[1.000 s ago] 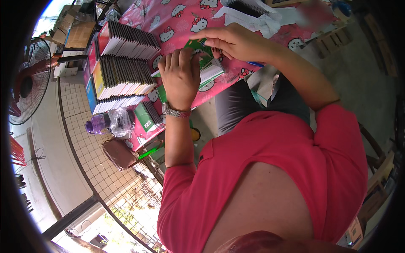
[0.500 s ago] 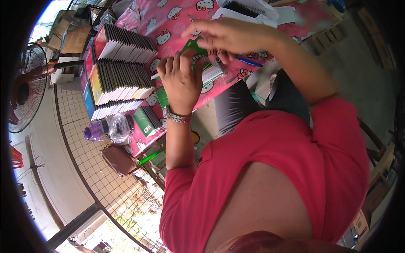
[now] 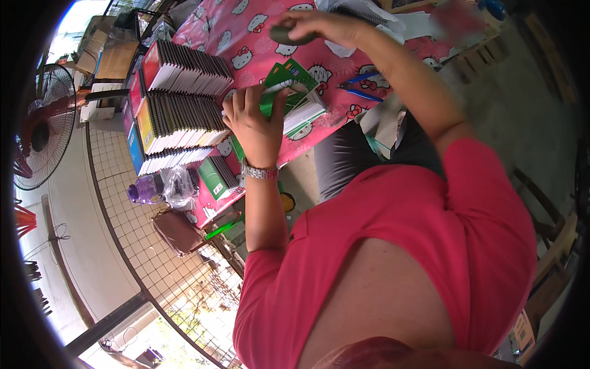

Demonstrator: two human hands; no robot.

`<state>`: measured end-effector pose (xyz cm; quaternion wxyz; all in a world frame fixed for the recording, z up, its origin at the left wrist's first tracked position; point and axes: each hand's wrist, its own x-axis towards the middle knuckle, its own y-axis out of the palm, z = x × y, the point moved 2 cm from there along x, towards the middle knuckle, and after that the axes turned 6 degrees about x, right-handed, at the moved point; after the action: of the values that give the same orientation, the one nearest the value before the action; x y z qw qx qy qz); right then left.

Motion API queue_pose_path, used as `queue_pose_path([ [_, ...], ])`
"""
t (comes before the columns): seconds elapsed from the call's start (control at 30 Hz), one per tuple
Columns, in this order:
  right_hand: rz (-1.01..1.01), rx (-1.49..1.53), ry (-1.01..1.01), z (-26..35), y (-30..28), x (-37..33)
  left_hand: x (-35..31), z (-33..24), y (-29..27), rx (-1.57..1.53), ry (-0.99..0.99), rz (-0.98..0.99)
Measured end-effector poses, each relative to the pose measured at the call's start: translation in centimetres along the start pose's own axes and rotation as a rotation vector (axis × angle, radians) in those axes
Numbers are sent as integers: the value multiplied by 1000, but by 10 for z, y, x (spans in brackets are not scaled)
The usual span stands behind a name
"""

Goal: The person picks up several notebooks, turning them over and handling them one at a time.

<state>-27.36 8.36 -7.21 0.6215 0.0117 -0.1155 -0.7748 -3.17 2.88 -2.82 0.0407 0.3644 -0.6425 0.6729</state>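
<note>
Green-covered notebooks (image 3: 295, 80) lie loosely stacked and fanned at the table's front edge, white page edges showing. My left hand (image 3: 255, 123), with a metal watch on its wrist, grips their left end. Its fingers bend over the far side and the thumb lies across the covers. Farther off, above the table, my right hand (image 3: 329, 27) is closed around a dark, rounded thing (image 3: 287, 35) whose kind I cannot make out. A blue-handled tool like pliers (image 3: 364, 89) lies right of the notebooks.
Rows of spiral notebooks (image 3: 181, 117) stand at the left, with a smaller green pile (image 3: 216, 177) nearer. By them are a purple bottle (image 3: 144, 189), a clear plastic bag (image 3: 179, 186) and a brown pouch (image 3: 177, 232). A fan (image 3: 40, 135) stands far left; white wrapping (image 3: 393, 24) lies at the back.
My right hand has moved off the notebooks, up and away over the table, and now holds the dark rounded thing. My left hand stays on the notebooks, whose covers show more.
</note>
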Motion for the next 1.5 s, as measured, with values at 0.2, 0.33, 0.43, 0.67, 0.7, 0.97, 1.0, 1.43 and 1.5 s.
queue_pose_path([
  [0.2,598,-615,191,63,12,3,24,0,5,-65,131,-102],
  [0.33,427,21,158,68,19,-14,23,-1,3,-93,111,-86],
  [0.43,665,-110,78,61,18,-2,19,1,-2,-105,102,-85],
  [0.67,707,250,159,63,38,10,7,34,-9,-251,-63,34],
  [0.7,708,591,193,65,43,10,6,39,-9,-275,-72,56],
  [0.97,736,-93,180,54,45,34,15,43,-8,-485,-73,127],
  [1.0,679,-458,153,51,43,35,13,45,-8,-478,-90,153],
  [1.43,574,168,108,53,58,29,10,57,2,-633,-251,203],
  [1.5,486,242,102,54,58,27,9,55,-2,-605,-254,196],
])
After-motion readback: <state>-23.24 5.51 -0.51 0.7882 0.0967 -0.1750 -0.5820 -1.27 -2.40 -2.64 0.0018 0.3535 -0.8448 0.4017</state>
